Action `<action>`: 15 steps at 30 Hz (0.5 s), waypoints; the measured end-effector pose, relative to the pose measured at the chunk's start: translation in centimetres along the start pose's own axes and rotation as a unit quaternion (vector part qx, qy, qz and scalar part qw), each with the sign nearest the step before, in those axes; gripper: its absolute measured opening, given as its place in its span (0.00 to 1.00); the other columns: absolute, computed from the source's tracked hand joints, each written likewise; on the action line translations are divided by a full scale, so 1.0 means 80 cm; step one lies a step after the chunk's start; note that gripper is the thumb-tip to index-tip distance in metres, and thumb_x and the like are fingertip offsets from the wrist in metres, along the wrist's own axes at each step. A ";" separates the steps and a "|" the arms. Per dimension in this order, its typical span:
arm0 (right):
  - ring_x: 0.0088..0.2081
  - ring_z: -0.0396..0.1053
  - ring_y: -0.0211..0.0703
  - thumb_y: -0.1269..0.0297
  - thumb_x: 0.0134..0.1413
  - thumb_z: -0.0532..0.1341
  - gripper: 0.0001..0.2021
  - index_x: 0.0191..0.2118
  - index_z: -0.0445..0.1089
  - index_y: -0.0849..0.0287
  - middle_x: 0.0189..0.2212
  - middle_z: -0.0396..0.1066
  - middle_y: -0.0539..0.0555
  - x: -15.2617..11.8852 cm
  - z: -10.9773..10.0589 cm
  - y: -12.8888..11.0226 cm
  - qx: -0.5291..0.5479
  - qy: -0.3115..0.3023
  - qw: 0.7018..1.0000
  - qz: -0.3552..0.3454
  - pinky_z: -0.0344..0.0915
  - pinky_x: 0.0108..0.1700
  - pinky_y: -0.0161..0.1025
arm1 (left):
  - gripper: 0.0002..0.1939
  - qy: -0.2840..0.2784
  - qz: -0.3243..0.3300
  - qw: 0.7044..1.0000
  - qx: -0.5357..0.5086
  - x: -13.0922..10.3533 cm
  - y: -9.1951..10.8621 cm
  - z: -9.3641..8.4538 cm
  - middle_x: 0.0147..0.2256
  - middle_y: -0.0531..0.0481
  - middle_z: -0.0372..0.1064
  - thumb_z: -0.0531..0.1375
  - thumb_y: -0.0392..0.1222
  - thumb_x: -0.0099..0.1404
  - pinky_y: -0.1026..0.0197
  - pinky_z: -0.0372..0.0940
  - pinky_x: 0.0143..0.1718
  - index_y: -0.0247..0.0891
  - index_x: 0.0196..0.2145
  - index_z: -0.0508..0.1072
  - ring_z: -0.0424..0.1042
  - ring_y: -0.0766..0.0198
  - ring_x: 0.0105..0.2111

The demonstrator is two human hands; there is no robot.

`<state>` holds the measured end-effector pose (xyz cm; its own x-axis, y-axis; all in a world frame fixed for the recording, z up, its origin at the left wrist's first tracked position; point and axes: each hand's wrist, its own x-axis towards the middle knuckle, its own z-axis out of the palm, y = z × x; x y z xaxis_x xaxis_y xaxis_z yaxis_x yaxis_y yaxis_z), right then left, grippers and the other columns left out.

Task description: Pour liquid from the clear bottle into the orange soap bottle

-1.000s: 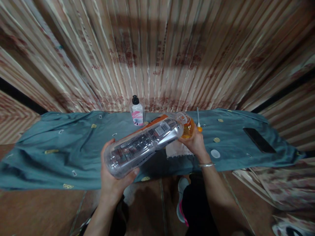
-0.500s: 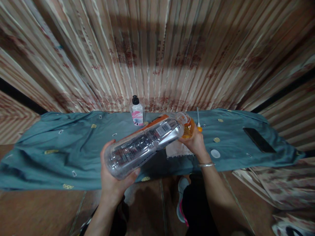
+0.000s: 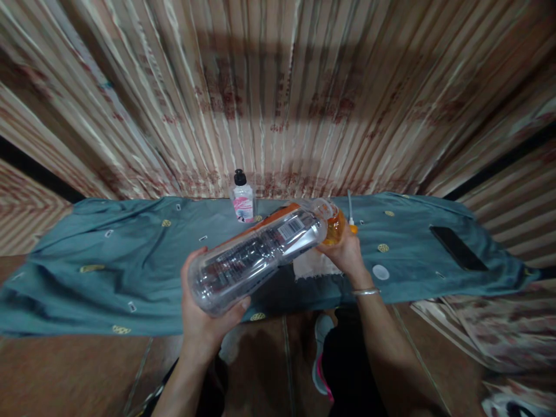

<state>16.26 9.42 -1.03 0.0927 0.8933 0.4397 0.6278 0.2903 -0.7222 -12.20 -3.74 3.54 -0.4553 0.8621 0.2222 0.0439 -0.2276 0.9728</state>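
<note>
My left hand is wrapped round the base of a large clear plastic bottle, which lies tilted across the middle of the view. Its neck points right and meets the mouth of a smaller bottle with orange liquid in it. Round that smaller bottle my right hand is closed, with a bracelet at the wrist. Whether liquid passes between the two mouths I cannot tell. A pale cloth lies beneath the hands, partly hidden.
A teal cloth-covered table runs across, against a curtain. A black-capped bottle with a pink label stands at the back. Right of my hands are an orange pump top with a tube, a white disc and a black phone.
My left hand and the base of the large bottle have shifted slightly to the right. Both hands keep their holds, and the other things stay put.
</note>
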 end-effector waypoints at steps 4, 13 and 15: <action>0.58 0.80 0.62 0.42 0.45 0.76 0.47 0.67 0.67 0.60 0.59 0.80 0.65 0.000 0.000 0.000 0.000 0.006 1.000 0.001 0.76 0.63 0.59 | 0.55 0.003 -0.003 1.000 -0.013 -0.001 0.001 0.001 0.49 0.46 0.75 0.83 0.54 0.39 0.53 0.77 0.43 0.43 0.61 0.66 0.80 0.52 0.43; 0.58 0.80 0.62 0.41 0.45 0.75 0.46 0.67 0.68 0.60 0.59 0.80 0.65 0.000 0.000 0.001 -0.002 0.006 1.000 0.000 0.76 0.64 0.59 | 0.54 -0.003 0.009 1.000 0.014 0.001 0.000 -0.001 0.49 0.45 0.74 0.82 0.55 0.39 0.51 0.78 0.44 0.42 0.61 0.67 0.80 0.50 0.44; 0.58 0.81 0.62 0.42 0.45 0.76 0.46 0.67 0.68 0.59 0.58 0.81 0.64 0.000 0.000 0.000 -0.002 0.005 1.000 0.004 0.77 0.63 0.59 | 0.54 0.003 0.008 1.000 0.005 0.001 -0.002 -0.001 0.50 0.45 0.74 0.82 0.55 0.39 0.52 0.77 0.43 0.43 0.61 0.67 0.79 0.51 0.44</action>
<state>16.27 9.38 -1.00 0.1055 0.8926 0.4383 0.6302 0.2809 -0.7238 -12.31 -3.70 3.41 -0.4598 0.8555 0.2383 0.0604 -0.2376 0.9695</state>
